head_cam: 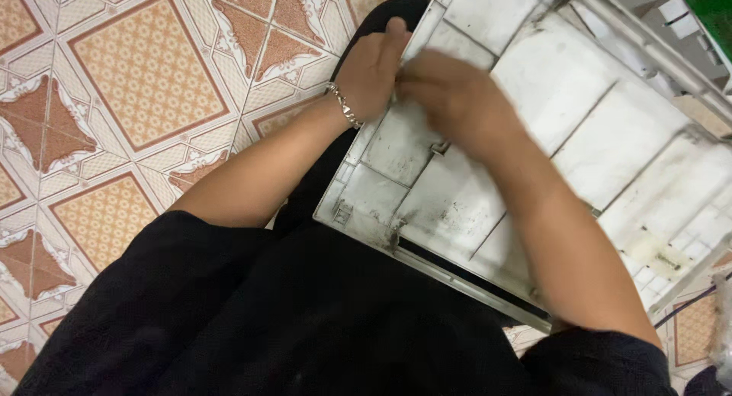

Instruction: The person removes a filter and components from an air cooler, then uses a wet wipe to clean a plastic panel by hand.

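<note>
A large, dirty white plastic panel [610, 137] with ribs and rectangular sections rests across my lap. My left hand [372, 72], with a silver bracelet on the wrist, grips the panel's left edge, thumb up along the rim. My right hand [450, 95] lies on the panel's face right beside the left one; it is motion-blurred, fingers curled down against the surface. Whether it holds something small is unclear. Dark grime marks the panel around a long slot [465, 270] near its lower edge.
The floor [145, 76] has orange and cream patterned tiles. My dark clothing [290, 320] fills the lower part of the view. A grey cable [690, 304] and a pale object sit at the right edge, a green surface [713, 7] at the top right.
</note>
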